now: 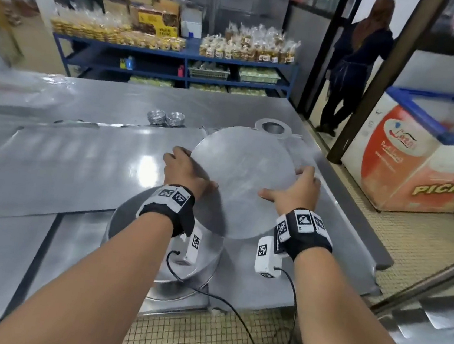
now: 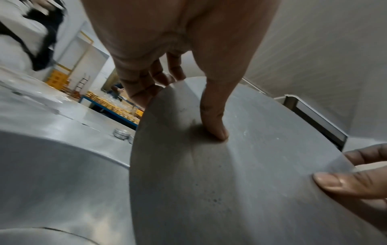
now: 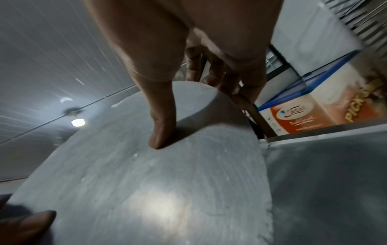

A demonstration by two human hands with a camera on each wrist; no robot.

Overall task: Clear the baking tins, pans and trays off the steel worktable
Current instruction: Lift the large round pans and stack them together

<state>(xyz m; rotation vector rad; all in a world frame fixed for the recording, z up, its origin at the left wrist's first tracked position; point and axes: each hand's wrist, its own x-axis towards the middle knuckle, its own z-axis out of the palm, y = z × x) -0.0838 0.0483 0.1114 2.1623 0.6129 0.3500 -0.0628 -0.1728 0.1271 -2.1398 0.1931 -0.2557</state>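
Observation:
A large round flat metal tray [image 1: 240,179] is held tilted above the steel worktable [image 1: 52,157]. My left hand [image 1: 185,171] grips its left edge, thumb on top and fingers under the rim. My right hand [image 1: 296,189] grips the right edge the same way. In the left wrist view the left thumb [image 2: 215,119] presses on the tray [image 2: 230,190]. The right wrist view shows the right thumb [image 3: 161,126] on the tray's top face [image 3: 150,190]. A bigger round pan [image 1: 129,223] sits below my left wrist. Two small stacks of fluted tins [image 1: 165,117] stand farther back.
A ring-shaped metal piece [image 1: 273,127] lies behind the tray. Flat steel sheets [image 1: 5,197] cover the table's left side. An ice-cream freezer [image 1: 425,155] stands at right. A person [image 1: 354,62] stands in the doorway. Blue shelves [image 1: 176,64] with packed goods line the back wall.

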